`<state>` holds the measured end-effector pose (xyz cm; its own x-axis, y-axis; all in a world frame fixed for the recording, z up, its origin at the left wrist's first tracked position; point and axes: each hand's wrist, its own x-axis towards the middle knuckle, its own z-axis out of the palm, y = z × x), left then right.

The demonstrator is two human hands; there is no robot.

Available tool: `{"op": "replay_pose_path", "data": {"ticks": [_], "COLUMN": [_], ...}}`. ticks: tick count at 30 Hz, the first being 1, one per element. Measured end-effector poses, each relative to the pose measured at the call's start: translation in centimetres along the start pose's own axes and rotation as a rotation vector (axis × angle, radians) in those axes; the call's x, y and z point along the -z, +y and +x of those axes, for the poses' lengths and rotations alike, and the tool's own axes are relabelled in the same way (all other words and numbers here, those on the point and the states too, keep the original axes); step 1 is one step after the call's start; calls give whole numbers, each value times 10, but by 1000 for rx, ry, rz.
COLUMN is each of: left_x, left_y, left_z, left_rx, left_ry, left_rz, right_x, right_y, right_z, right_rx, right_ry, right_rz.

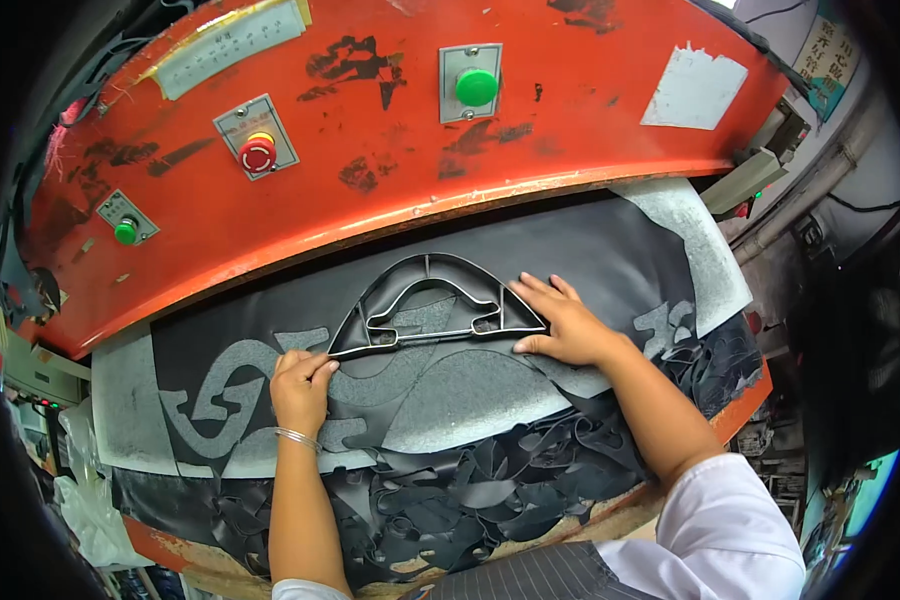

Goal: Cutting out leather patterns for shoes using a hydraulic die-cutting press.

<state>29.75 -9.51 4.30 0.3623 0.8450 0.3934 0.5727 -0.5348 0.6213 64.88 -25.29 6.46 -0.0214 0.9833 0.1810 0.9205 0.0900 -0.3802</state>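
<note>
A metal cutting die, a dome-shaped steel outline with a smaller curved outline inside, lies on a sheet of black leather. My left hand pinches the die's left corner between thumb and bent fingers. My right hand holds the right corner, thumb below it and fingers spread along the curved edge. Cut-out gaps in the leather show the pale grey cutting board beneath, some beside my left hand and some under the die.
Behind the board rises an orange press beam with a red stop button and green buttons. Black leather offcuts pile along the front edge. A plastic bag hangs at the left.
</note>
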Motion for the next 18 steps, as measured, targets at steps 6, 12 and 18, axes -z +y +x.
{"op": "replay_pose_path", "data": {"ticks": [6,12,18], "left_x": [-10,-15,-12], "left_y": [-5,-8,-4], "left_z": [4,6,9], "left_rx": [4,55,43], "left_ry": [62,53,37], "left_rz": [-13,-22,3], "right_x": [-17,-20,-23], "right_y": [6,12,9], "right_z": [13,16,16], "right_rx": [-34,34,14], "right_ry": [73,123,114], "right_rz": [107,57,72]}}
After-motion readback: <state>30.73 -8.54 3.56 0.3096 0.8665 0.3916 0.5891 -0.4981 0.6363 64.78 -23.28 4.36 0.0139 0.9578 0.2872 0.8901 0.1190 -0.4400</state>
